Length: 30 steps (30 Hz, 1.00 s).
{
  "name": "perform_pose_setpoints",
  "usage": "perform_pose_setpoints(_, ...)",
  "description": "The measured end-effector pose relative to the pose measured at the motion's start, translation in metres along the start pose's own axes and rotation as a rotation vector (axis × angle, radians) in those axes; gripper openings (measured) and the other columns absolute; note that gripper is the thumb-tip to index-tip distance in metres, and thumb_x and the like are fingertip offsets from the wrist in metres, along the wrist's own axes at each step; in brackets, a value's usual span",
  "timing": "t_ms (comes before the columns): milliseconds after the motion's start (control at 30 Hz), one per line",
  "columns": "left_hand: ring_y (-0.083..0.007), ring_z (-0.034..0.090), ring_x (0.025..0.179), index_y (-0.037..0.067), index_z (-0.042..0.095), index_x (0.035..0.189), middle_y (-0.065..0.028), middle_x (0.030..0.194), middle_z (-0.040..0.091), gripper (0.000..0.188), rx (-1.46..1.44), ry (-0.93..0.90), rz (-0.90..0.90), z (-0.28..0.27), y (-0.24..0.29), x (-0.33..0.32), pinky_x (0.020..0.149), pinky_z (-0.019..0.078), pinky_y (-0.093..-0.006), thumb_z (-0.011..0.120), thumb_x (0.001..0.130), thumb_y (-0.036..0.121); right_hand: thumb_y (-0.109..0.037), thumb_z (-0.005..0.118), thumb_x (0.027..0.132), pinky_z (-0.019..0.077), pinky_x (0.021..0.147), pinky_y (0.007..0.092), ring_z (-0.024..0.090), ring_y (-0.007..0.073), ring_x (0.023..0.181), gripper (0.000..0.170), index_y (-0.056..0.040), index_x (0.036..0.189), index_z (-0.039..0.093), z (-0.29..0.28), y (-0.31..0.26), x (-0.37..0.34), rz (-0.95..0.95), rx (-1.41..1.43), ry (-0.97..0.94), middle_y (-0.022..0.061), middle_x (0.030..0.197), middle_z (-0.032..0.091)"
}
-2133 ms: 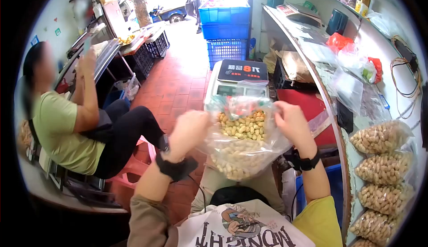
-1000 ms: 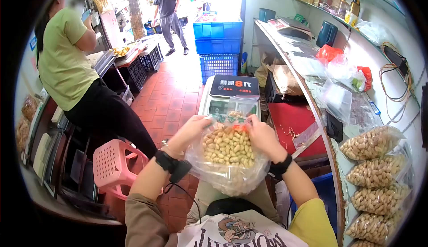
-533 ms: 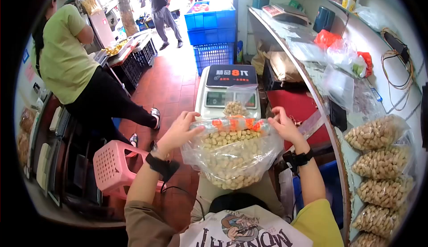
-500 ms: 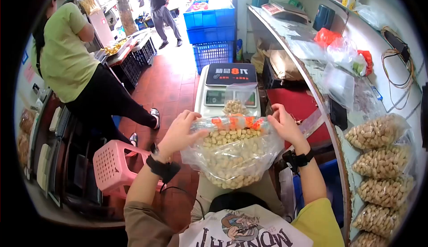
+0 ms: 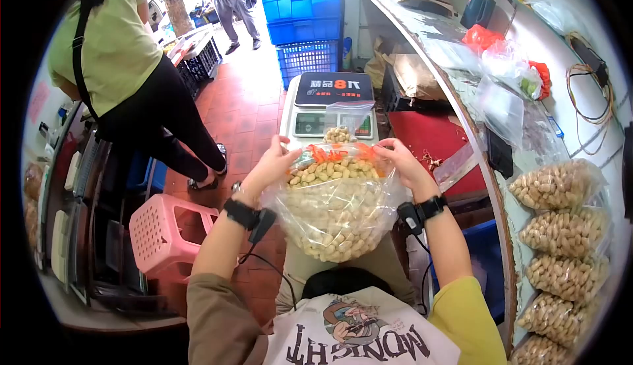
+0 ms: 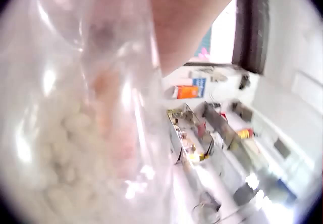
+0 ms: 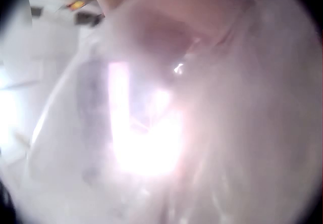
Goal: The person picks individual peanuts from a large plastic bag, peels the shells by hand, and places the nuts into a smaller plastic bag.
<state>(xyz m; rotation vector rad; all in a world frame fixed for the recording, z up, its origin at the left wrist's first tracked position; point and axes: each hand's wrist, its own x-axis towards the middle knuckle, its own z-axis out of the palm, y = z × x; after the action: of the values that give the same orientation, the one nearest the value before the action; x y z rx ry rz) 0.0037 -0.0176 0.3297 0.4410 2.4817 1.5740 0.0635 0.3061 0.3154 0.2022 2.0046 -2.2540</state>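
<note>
A large clear plastic bag of peanuts (image 5: 333,216), with red and green print near its mouth, sits over the lap in front of the scale. My left hand (image 5: 269,168) pinches the bag's upper left corner. At the upper right corner my right hand (image 5: 403,164) pinches the plastic between thumb and fingers. Both wrist views are filled by the shiny bag close up; pale peanuts (image 6: 65,153) show through it in the left one. Just beyond the bag, a small zip bag of peanuts (image 5: 338,134) lies on the white scale (image 5: 286,122).
Several filled peanut bags (image 5: 559,230) line the counter (image 5: 422,38) at right. A pink stool (image 5: 158,233) stands at left, near a person in a light green shirt (image 5: 115,42). Blue crates (image 5: 302,19) are stacked ahead, with another person standing beyond.
The bag's mouth, held together a second ago, is spread between my hands. My left fingers, extended half a second ago, now pinch its corner. The green-shirted person rose from the stool and now leans over.
</note>
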Motion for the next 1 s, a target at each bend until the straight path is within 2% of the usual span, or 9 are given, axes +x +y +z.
perform_pose_setpoints(67,-0.0378,0.050,0.113,-0.001,0.040,0.128,-0.0232,0.122,0.044,0.067,0.719,0.268,0.412,-0.009,0.020,-0.031,0.089,0.0461,-0.0419,0.069,0.085,0.042,-0.038,0.070,0.085,0.0503,0.076,0.0361,0.063,0.0238,0.095,0.052,-0.0048,0.117,0.047,0.008,-0.028,-0.044,-0.155,-0.528,0.170,0.0141,0.109,0.062)
perform_pose_setpoints(133,-0.0386,0.053,0.107,-0.001,0.040,0.127,-0.0231,0.118,0.048,0.068,0.765,0.335,0.330,-0.013,0.033,-0.070,0.085,0.0476,-0.0422,0.069,0.084,0.043,-0.051,0.069,0.080,0.0496,0.081,0.0463,0.064,0.0370,0.099,0.063,-0.0011,0.114,0.050,0.011,-0.037,-0.079,-0.350,-1.213,0.475,0.0224,0.107,0.065)
perform_pose_setpoints(233,-0.0377,0.060,0.094,-0.003,0.042,0.124,-0.0228,0.111,0.054,0.065,0.802,0.369,0.027,-0.011,0.037,-0.121,0.077,0.0502,-0.0412,0.069,0.084,0.042,-0.050,0.069,0.080,0.0505,0.076,0.0475,0.066,0.0390,0.088,0.056,0.0005,0.101,0.057,0.027,-0.055,-0.121,0.163,-1.200,0.336,0.0225,0.088,0.067)
perform_pose_setpoints(367,-0.0273,0.066,0.074,-0.006,0.047,0.114,-0.0210,0.103,0.063,0.049,0.214,0.027,-0.385,-0.004,0.016,-0.145,0.065,0.0512,-0.0361,0.064,0.090,0.033,-0.039,0.068,0.082,0.0509,0.068,0.0441,0.067,0.0324,0.072,0.042,0.0014,0.085,0.058,0.028,-0.013,-0.133,0.088,-1.202,0.393,0.0195,0.070,0.064)
perform_pose_setpoints(467,-0.0157,0.064,0.084,-0.004,0.053,0.109,-0.0145,0.107,0.065,0.026,-0.326,0.129,-0.156,0.018,0.020,-0.150,0.077,0.0511,-0.0293,0.060,0.093,0.015,-0.011,0.059,0.083,0.0446,0.057,0.0282,0.054,0.0101,0.061,0.011,-0.0011,0.080,0.056,0.020,0.012,-0.122,-0.036,-0.421,0.295,0.0038,0.065,0.058)
perform_pose_setpoints(700,-0.0204,0.060,0.096,-0.005,0.051,0.124,-0.0116,0.111,0.063,0.047,-1.479,0.112,-0.063,0.017,0.015,-0.159,0.096,0.0486,-0.0346,0.048,0.077,-0.012,0.001,0.051,0.081,0.0518,0.075,0.0286,0.062,0.0132,0.078,0.016,-0.0023,0.094,0.060,0.021,0.016,-0.128,-0.175,0.665,0.167,0.0031,0.085,0.062)
perform_pose_setpoints(733,-0.0211,0.060,0.097,-0.004,0.051,0.125,-0.0115,0.110,0.063,0.046,-1.558,0.117,-0.041,0.022,0.010,-0.162,0.096,0.0480,-0.0373,0.049,0.079,-0.011,-0.003,0.051,0.082,0.0485,0.094,0.0347,0.063,0.0210,0.101,0.035,0.0039,0.115,0.057,0.014,0.030,-0.129,-0.162,0.770,0.052,0.0127,0.113,0.064)
perform_pose_setpoints(867,-0.0232,0.060,0.099,-0.001,0.051,0.129,-0.0110,0.114,0.062,0.042,-1.580,0.140,-0.164,0.032,-0.036,-0.168,0.096,0.0463,-0.0418,0.053,0.086,-0.001,-0.002,0.052,0.084,0.0480,0.093,0.0325,0.062,0.0183,0.102,0.036,0.0047,0.119,0.056,0.007,0.061,-0.136,-0.098,0.882,0.205,0.0115,0.116,0.064)
perform_pose_setpoints(1000,-0.0188,0.061,0.097,0.002,0.051,0.125,-0.0090,0.109,0.062,0.040,-0.840,0.220,-0.201,0.016,-0.029,-0.177,0.093,0.0458,-0.0354,0.046,0.100,0.033,-0.015,0.053,0.093,0.0502,0.071,0.0328,0.067,0.0211,0.080,0.022,-0.0009,0.108,0.060,-0.004,0.052,-0.146,-0.129,-0.184,0.572,0.0105,0.092,0.068)
